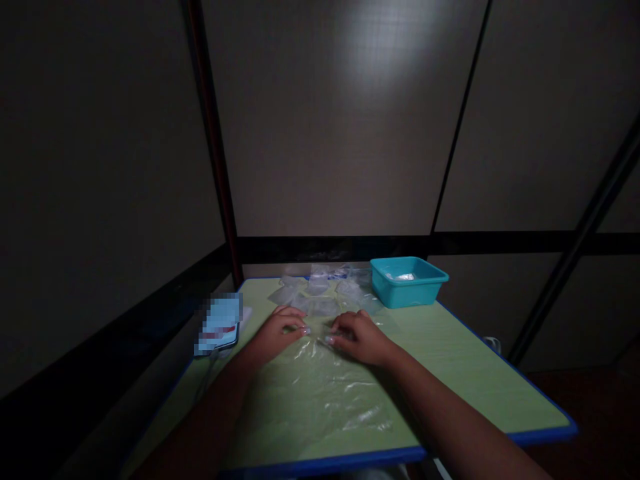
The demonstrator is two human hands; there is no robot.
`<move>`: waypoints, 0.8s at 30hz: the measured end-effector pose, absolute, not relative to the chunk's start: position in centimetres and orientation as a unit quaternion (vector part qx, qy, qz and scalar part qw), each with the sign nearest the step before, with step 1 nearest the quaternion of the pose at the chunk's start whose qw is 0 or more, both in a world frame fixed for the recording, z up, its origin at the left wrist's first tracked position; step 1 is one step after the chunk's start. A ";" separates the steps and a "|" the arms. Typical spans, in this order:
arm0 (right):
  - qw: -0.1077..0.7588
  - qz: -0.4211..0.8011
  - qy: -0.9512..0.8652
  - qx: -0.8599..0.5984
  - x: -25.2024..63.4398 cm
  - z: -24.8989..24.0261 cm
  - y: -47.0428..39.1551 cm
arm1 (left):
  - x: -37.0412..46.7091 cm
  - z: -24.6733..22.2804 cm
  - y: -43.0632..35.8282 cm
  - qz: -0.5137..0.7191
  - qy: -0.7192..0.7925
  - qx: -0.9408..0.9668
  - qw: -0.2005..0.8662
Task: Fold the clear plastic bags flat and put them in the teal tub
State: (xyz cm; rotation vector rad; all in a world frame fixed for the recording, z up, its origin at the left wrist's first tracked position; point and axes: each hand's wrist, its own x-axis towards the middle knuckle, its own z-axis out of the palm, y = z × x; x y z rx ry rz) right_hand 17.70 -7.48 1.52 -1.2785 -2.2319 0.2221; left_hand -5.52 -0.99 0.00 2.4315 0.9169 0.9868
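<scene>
A clear plastic sheet or bag point(340, 393) lies wrinkled on the green table point(480, 373), its upper edge between my two hands. My left hand point(283, 331) is at that edge on the left, thumb and fingers curved with a gap between them. On the right, my right hand point(357, 337) has its fingers curled and pinched at the plastic's upper edge. Several small translucent plastic pieces point(324, 305) lie spread out just beyond both hands.
A turquoise basin point(410, 291) with something clear and shiny inside stands at the back right. A phone point(220, 327) with a cable is at the left edge. Panelled walls point(330, 133) rise behind the table.
</scene>
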 end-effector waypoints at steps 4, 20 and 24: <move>0.277 0.085 -0.841 -0.457 17.6 2.5 -8.2 | -5.3 0.7 -1.9 0.344 0.306 0.858 0.227; 0.223 0.086 -0.834 -0.498 18.2 2.5 -8.0 | -4.0 0.8 -3.1 0.317 0.282 0.877 0.224; 0.200 0.101 -0.816 -0.532 19.3 2.7 -7.8 | -4.1 0.6 -3.1 0.287 0.280 0.897 0.185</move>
